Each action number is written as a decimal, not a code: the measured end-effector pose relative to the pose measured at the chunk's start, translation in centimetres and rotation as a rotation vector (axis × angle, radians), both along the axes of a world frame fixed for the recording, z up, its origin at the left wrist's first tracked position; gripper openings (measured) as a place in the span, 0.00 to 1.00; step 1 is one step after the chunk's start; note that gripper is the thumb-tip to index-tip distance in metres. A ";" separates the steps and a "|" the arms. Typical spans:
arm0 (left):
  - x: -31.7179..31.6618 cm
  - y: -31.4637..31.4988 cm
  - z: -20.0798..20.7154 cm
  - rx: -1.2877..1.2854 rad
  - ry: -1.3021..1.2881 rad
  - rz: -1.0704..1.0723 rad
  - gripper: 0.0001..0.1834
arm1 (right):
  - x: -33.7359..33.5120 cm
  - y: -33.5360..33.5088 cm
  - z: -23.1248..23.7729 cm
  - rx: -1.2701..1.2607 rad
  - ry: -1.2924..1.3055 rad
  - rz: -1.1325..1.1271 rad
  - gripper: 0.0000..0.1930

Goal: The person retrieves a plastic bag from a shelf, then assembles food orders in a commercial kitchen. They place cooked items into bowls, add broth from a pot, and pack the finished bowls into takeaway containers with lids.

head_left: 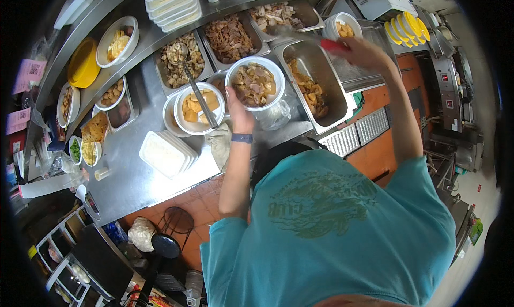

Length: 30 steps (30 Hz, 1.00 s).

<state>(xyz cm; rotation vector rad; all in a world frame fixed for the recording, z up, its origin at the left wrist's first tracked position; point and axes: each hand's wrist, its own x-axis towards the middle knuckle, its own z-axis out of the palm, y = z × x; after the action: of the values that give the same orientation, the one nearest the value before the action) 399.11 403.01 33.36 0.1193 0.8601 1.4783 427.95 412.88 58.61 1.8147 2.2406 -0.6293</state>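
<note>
My left hand [239, 114], a dark band on its wrist, holds a white round bowl [256, 109] by its side, with its thumb at the rim. Sliced meat [254, 82] fills the bowl. In my right hand [364, 54] is a red-handled utensil [335, 46]. Its metal end is smeared by motion over the pan of pale shredded meat [273, 15], so its kind is unclear. Left of the held bowl, a bowl of potato-like chunks [194, 108] sits partly over another white bowl. A metal ladle [199, 93] slants across it, its head in the pan of chopped meat [178, 61].
A deep steel pan [334, 93] with brown chunks stands at the right. Stacked white lids [167, 154] lie on the steel counter [123, 184]. White containers [172, 7] and yellow lids [84, 62] line the shelf. A cloth [218, 145] hangs near the counter's front edge.
</note>
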 end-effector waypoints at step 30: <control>4.6 0.5 3.6 -0.024 0.043 0.157 0.35 | 4.6 4.1 -4.7 0.075 0.118 0.098 0.37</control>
<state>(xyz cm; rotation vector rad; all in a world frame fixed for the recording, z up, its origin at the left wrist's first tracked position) 403.69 403.54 36.98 0.0670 0.9388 1.6167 432.51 417.02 53.96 1.7310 2.4443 -0.6584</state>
